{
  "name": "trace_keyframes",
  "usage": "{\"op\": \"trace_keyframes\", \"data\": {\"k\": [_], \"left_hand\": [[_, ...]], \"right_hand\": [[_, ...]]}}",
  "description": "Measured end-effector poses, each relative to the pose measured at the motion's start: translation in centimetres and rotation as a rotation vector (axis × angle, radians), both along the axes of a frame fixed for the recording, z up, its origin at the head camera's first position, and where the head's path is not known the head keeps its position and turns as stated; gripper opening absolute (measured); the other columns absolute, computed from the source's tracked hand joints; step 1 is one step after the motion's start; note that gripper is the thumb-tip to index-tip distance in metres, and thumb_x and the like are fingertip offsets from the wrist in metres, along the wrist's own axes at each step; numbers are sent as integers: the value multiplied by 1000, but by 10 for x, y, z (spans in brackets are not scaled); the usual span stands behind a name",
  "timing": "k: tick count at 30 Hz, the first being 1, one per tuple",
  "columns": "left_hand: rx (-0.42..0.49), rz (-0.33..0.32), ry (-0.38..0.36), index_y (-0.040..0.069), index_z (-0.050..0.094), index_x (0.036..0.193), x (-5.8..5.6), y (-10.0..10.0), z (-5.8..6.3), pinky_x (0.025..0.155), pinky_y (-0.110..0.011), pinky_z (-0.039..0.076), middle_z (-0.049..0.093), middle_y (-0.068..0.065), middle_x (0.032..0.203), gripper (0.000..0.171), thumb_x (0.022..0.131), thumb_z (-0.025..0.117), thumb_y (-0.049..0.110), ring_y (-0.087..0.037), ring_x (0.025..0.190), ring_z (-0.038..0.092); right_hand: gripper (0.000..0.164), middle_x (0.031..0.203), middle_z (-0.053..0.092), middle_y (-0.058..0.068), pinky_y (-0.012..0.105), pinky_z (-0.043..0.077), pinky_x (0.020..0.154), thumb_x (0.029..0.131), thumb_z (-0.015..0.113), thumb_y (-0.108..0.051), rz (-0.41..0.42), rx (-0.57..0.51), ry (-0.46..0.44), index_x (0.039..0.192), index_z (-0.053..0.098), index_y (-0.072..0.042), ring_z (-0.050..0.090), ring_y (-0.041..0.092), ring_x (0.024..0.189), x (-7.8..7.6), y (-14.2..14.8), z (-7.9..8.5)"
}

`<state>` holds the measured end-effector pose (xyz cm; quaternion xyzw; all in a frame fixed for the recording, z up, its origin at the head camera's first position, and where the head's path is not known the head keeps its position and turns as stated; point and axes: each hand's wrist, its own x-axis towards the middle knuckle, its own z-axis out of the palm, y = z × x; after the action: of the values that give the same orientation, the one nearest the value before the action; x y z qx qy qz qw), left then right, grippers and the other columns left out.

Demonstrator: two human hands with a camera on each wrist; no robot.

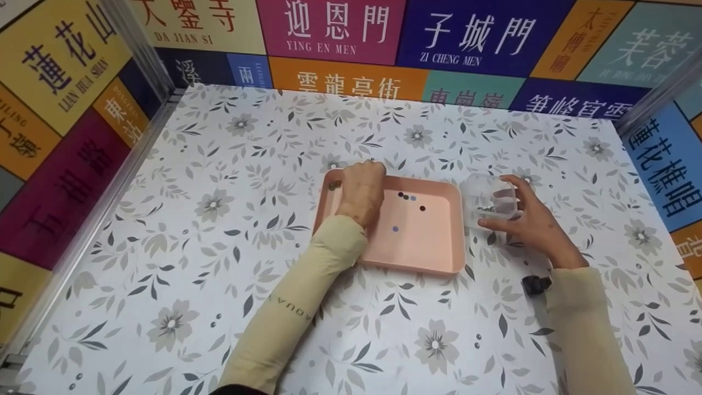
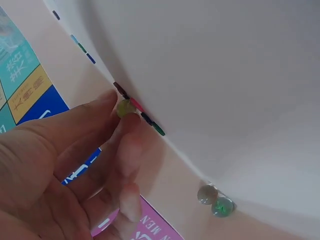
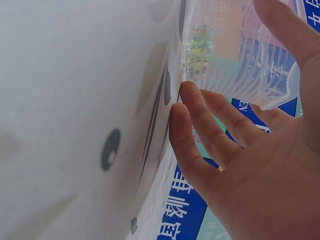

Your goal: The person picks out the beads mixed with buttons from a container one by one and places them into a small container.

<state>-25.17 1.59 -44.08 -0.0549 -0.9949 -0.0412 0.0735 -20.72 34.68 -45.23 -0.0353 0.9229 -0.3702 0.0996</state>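
My left hand [image 1: 362, 192] reaches into a shallow pink tray [image 1: 408, 267]. In the left wrist view its thumb and fingertips pinch a yellowish-green glass marble [image 2: 126, 108] low over the tray floor, beside several small flat coloured discs [image 2: 159, 128]. Two more marbles [image 2: 222, 207] lie together in a tray corner. More discs [image 1: 395, 229] are scattered on the tray's right half. Just right of the tray, my right hand [image 1: 535, 222] holds a clear plastic box [image 1: 477, 189] between thumb and fingers. Several marbles [image 3: 200, 47] lie inside that box.
A white cloth with grey flowers and leaves [image 1: 219, 153] covers the table. Panels of coloured signs [image 1: 334, 38] stand behind it and at both sides. A small black object [image 1: 535, 285] is by the right wrist.
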Motion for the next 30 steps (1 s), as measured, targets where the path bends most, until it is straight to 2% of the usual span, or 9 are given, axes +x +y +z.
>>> {"op": "trace_keyframes", "data": {"k": [3, 9, 12, 16, 23, 30], "left_hand": [[13, -12, -13, 15, 81, 103, 0, 1, 0, 76, -41, 63, 81, -6, 98, 22, 92, 64, 4, -25, 88, 78], [54, -41, -42, 12, 80, 102, 1, 2, 2, 76, -41, 63, 80, -8, 98, 20, 91, 65, 4, -25, 87, 77], [98, -72, -44, 12, 80, 96, 1, 5, 8, 75, -42, 63, 80, -8, 95, 19, 91, 63, 5, -26, 87, 77], [220, -168, -32, 16, 83, 94, 1, 12, 16, 77, -42, 62, 81, -5, 97, 20, 91, 65, 7, -26, 89, 78], [392, -352, -31, 17, 82, 105, 2, 32, 30, 77, -34, 59, 80, 2, 97, 15, 97, 71, 24, -16, 87, 74], [484, -482, -48, 17, 81, 107, 5, 47, 35, 79, -27, 55, 78, 3, 100, 16, 99, 70, 25, -9, 87, 68]], "right_hand": [[111, 154, 46, 19, 36, 49, 85, 82, 87, -46, -2, -7, -8, 165, 15, -31, 54, 40, 128, 0, 1, -1], [112, 155, 44, 22, 56, 47, 100, 81, 88, -46, -18, -29, -27, 165, 15, -31, 52, 45, 133, 1, 1, -4], [113, 156, 44, 22, 59, 45, 102, 81, 89, -46, -22, -36, -24, 165, 15, -31, 52, 45, 133, 2, 1, -4], [112, 156, 45, 20, 57, 47, 100, 81, 89, -45, -20, -38, -17, 165, 15, -30, 52, 45, 134, 3, 1, -4], [112, 156, 44, 21, 57, 48, 100, 81, 88, -46, -17, -41, -13, 165, 15, -30, 50, 46, 136, 2, 1, -3], [109, 152, 47, 21, 34, 50, 87, 83, 87, -43, 8, -44, 7, 164, 17, -26, 53, 43, 130, 1, 0, -2]]}}
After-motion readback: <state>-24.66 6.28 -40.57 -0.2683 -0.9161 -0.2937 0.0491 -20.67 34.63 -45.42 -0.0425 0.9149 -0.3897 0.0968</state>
